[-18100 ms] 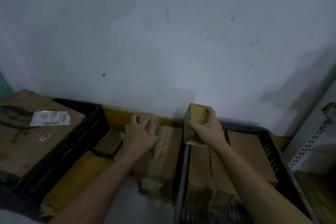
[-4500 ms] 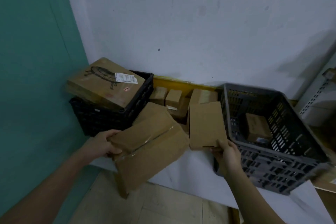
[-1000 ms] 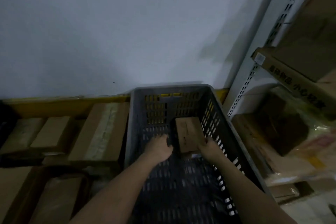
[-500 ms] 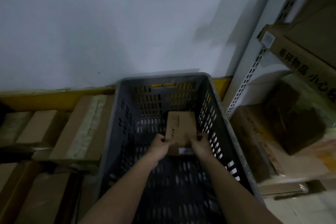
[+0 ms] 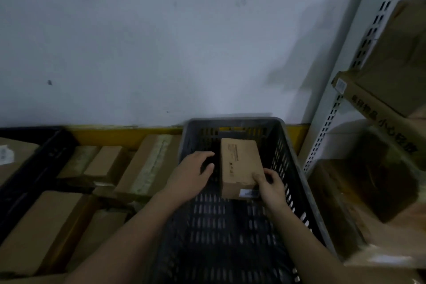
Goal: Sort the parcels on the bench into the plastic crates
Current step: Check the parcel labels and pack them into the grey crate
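Observation:
A small brown cardboard parcel [image 5: 238,166] lies inside the grey plastic crate [image 5: 232,122], against its far right side. My right hand [image 5: 272,188] holds the parcel's near right corner, with the thumb on its top. My left hand [image 5: 192,176] hovers just left of the parcel inside the crate, fingers relaxed and holding nothing. Several more cardboard parcels [image 5: 149,163] lie on the bench to the left of the crate.
A black crate [image 5: 30,168] stands at the far left with a box in it. A yellow ledge [image 5: 124,134] runs along the wall behind. On the right, a perforated shelf upright [image 5: 345,80] carries large cardboard boxes [image 5: 391,90].
My left hand has let go of the parcel and drawn away to the left. The parcel sits farther back in the crate, with only my right hand still on it.

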{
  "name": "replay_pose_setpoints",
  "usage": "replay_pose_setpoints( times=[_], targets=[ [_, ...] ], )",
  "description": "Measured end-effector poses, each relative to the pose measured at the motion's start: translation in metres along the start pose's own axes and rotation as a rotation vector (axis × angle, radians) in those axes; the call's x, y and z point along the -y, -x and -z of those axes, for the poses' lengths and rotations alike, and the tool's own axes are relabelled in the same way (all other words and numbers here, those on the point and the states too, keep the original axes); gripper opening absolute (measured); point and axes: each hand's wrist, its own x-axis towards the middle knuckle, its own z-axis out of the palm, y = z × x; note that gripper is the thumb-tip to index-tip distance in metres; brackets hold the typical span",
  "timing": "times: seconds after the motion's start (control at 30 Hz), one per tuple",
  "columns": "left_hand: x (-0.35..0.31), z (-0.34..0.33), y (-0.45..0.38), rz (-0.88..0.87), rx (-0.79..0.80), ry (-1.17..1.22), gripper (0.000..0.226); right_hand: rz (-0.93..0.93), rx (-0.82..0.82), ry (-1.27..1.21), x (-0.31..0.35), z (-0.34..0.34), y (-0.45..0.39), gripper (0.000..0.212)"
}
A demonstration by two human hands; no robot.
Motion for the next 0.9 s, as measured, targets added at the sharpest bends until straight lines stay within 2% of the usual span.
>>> replay_pose_setpoints(
  times=[0.1,0.27,0.53,0.73,0.9],
  targets=[
    [0.014,0.035,0.011,0.0,-0.109,-0.086,0.046,0.087,-0.003,0.017,0.024,-0.004,0.008,0.032],
    [0.049,0.072,0.026,0.108,-0.115,-0.37,0.055,0.203,-0.016,-0.015,0.068,-0.023,0.029,0.031],
    [0.1,0.123,0.071,0.177,-0.154,-0.444,0.055,0.346,0.065,-0.023,0.104,-0.104,0.092,0.028],
    [0.164,0.159,0.127,0.195,-0.132,-0.45,0.053,0.303,0.124,-0.061,0.086,-0.191,0.157,0.025],
    [0.214,0.175,0.179,0.23,-0.099,-0.338,0.054,0.301,0.129,-0.016,0.056,-0.242,0.218,0.031]
  ],
)
